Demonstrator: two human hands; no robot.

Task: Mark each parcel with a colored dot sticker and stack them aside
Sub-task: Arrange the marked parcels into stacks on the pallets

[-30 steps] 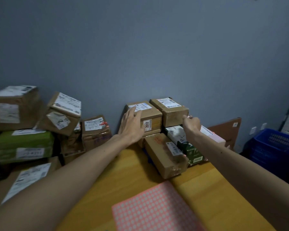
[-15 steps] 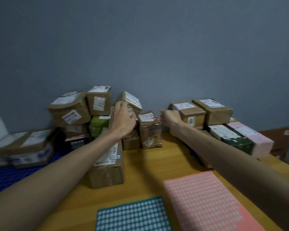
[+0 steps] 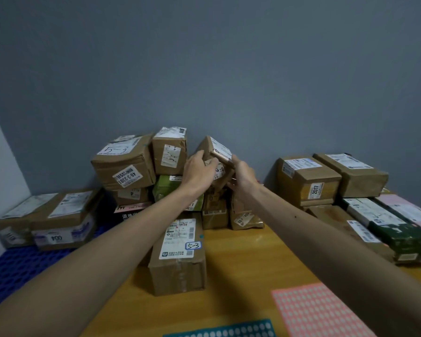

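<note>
A small tilted brown parcel [image 3: 215, 149] with a white label sits high on the middle pile against the wall. My left hand [image 3: 198, 170] grips its left side and my right hand [image 3: 242, 175] grips its right lower corner. A long brown parcel [image 3: 179, 254] marked "5-3" with a teal dot lies on the wooden table [image 3: 241, 263] in front of the pile. A pink dot-sticker sheet [image 3: 311, 310] and a teal dot-sticker sheet [image 3: 229, 332] lie at the near edge.
Several brown parcels [image 3: 123, 164] are heaped at the left of the pile, with a green box [image 3: 167, 190] under them. Two flat parcels [image 3: 56, 222] rest on a blue crate surface [image 3: 22, 271] at the left. Stacked parcels [image 3: 309, 178] with green and pink boxes fill the right.
The view has swung left from the right-hand stack to the middle pile. Both hands left the stacked boxes and have closed on the small tilted parcel.
</note>
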